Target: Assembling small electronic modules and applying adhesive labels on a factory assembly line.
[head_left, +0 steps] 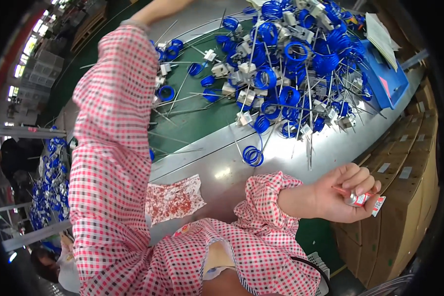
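Metal table (217,190), centre. Cartons (397,207), right. Blue coils (291,93), heaped far on the table. Left hand, past the far edge, state cannot be told. Right hand (348,193), near right, fingers curled around small red-marked container (362,199); likely light, stiff, slightly slippery; hold by its sides.

Head view, single: wide fisheye, head-worn, left of a pair; faced down over checked sleeves (114,108), right hand (344,193) and metal surface (219,178), all near; straight edges bowed toward the rim.
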